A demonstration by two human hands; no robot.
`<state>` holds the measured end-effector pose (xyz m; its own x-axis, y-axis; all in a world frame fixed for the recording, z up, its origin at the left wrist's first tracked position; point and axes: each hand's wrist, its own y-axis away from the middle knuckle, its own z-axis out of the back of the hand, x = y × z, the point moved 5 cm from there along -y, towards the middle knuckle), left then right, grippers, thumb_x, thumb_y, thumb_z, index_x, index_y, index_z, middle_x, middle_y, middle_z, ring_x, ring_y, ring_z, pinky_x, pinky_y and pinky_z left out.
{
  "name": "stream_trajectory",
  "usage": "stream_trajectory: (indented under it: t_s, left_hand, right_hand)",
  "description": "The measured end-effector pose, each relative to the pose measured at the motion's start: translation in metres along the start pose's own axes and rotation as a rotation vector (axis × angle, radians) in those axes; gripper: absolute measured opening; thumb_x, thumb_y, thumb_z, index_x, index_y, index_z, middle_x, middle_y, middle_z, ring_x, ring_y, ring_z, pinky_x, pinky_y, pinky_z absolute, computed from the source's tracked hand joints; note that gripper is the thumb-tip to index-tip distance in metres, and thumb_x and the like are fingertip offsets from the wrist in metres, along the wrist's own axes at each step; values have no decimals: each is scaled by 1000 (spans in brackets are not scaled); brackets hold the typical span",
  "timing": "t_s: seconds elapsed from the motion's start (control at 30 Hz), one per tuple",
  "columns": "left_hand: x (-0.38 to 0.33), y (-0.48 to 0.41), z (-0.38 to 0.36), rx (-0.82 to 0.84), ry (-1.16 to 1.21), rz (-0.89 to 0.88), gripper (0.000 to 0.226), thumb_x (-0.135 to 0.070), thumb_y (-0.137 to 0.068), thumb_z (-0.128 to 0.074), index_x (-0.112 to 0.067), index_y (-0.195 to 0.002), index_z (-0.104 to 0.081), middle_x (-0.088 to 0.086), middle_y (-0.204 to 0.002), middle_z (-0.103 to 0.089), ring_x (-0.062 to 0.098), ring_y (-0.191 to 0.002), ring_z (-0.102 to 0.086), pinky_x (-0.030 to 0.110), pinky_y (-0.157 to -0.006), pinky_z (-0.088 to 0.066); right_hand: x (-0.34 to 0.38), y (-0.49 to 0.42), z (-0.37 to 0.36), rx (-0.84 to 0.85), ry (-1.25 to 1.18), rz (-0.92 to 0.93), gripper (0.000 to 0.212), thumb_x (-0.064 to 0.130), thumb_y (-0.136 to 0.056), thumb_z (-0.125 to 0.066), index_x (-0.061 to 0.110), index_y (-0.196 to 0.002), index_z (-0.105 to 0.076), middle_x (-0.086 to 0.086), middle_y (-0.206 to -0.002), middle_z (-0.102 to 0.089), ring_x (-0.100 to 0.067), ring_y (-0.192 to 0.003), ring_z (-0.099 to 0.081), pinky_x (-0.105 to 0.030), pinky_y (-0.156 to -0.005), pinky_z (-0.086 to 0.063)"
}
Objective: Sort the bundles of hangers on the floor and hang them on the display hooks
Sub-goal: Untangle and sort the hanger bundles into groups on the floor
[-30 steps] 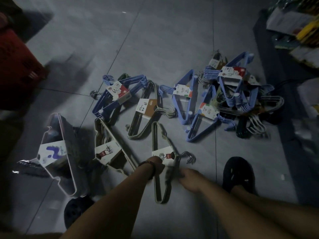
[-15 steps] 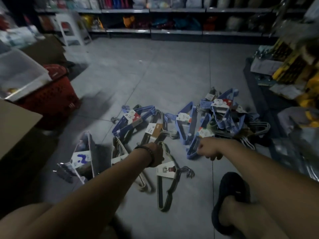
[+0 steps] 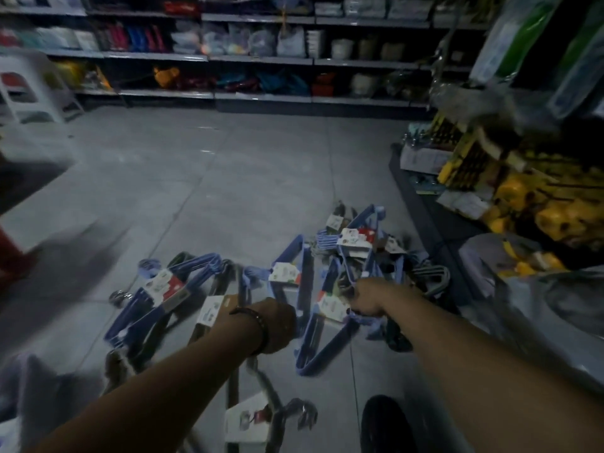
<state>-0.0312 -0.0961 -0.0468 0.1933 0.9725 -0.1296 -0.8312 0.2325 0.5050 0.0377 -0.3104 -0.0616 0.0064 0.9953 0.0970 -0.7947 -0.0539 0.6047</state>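
Scene: a dim shop aisle is shown, with bundles of hangers spread over the tiled floor [image 3: 228, 178] in front of stocked shelves [image 3: 261, 58].
Left hand [image 3: 277, 323]: it is stretched over the brown-tagged bundle [image 3: 212, 313]; the fingers are hidden behind the wrist and bracelet, so their opening cannot be told.
Right hand [image 3: 367, 297]: the fingers are curled shut on the blue bundle [image 3: 322, 338] beside its paper tag.
Change: a second ago both hands were at the grey bundle [image 3: 251, 416] close to the feet; they have since been moved out to the farther bundles, and the view has been raised.
Remaining pile [image 3: 359, 250]: blue and grey bundles are heaped near the right-hand shelf base.
Display hooks: none can be made out here.
Task stage: sorting is judged to be under way, with a blue bundle being gathered; nothing has yet been hung.
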Motion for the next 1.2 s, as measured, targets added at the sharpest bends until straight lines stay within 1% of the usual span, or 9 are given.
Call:
stream_trajectory:
  t_s: [0.1, 0.17, 0.33, 0.57, 0.73, 0.83, 0.93, 1.03, 1.2]
  left_hand:
    - [-16, -75, 4, -6, 124, -41, 42, -41, -101, -56, -25, -140, -57, 6, -141, -59, 28, -126, -59, 40, -105, -50]
    - [-26, -122, 0, -2, 173, -71, 44, -44, -101, -58, -28, -142, -53, 9, -144, -57, 31, -128, -57, 42, -106, -50]
    - [-37, -195, -42, -45, 304, -60, 47, -44, -100, -59, -31, -143, -50, 9, -144, -52, 31, -127, -56, 42, -103, -50]
    - [-19, -215, -109, 69, 240, 71, 54, -50, -99, -54, -25, -145, -45, 15, -149, -45, 40, -136, -44, 52, -113, -40]
    - [-7, -205, -127, 146, 337, 90, 55, -40, -102, -56, -17, -150, -43, 15, -150, -49, 36, -134, -52, 42, -109, -46]
    - [2, -194, -125, 195, 435, 109, 51, -32, -104, -58, -13, -149, -45, 13, -146, -54, 30, -132, -55, 33, -98, -48]
    - [14, -183, -108, 152, 560, 132, 46, -29, -104, -57, -14, -147, -49, 12, -145, -56, 29, -131, -56, 32, -101, -47]
    - [22, -166, -81, 117, 701, 148, 44, -40, -101, -62, -18, -138, -56, 12, -135, -62, 28, -119, -62, 39, -101, -54]
    - [15, -109, -9, 33, 789, 59, 43, -37, -108, -50, -8, -138, -58, 18, -131, -63, 31, -107, -64, 43, -98, -55]
  right_hand:
    - [-25, -55, 7, -37, -28, -75, 40, 27, -104, -56, 5, -137, -54, -18, -127, -60, -32, -106, -64, -41, -84, -53]
    - [-38, -88, 11, -123, -89, -107, 52, 28, -104, -58, 11, -150, -42, -22, -152, -39, -39, -126, -54, -45, -100, -50]
    - [-51, -152, -25, -211, -190, -136, 72, 50, -94, -68, 27, -155, -37, -21, -162, -14, -43, -139, -41, -49, -114, -42]
    - [-52, -182, -51, -290, 6, -221, 55, 55, -98, -58, 25, -143, -55, -20, -154, -33, -42, -138, -39, -52, -108, -45]
    - [-47, -179, -35, -445, 13, -141, 36, 45, -101, -59, 26, -130, -65, -19, -147, -43, -39, -131, -45, -48, -108, -46]
    - [-39, -169, -17, -553, -163, -72, 27, 40, -100, -63, 24, -119, -73, -17, -137, -46, -38, -119, -51, -42, -100, -50]
    - [-29, -150, 4, -593, -414, 17, 26, 31, -102, -65, 15, -82, -67, -23, -112, -53, -31, -90, -57, -33, -83, -45]
    - [-24, -110, 41, -722, -728, 81, 37, 31, -101, -67, -3, -86, -67, -28, -90, -60, -32, -75, -59, -46, -73, -51]
    - [-8, -31, 93, -800, -848, 148, 28, 40, -95, -71, 15, -85, -75, -8, -81, -72, -27, -75, -69, -52, -73, -59]
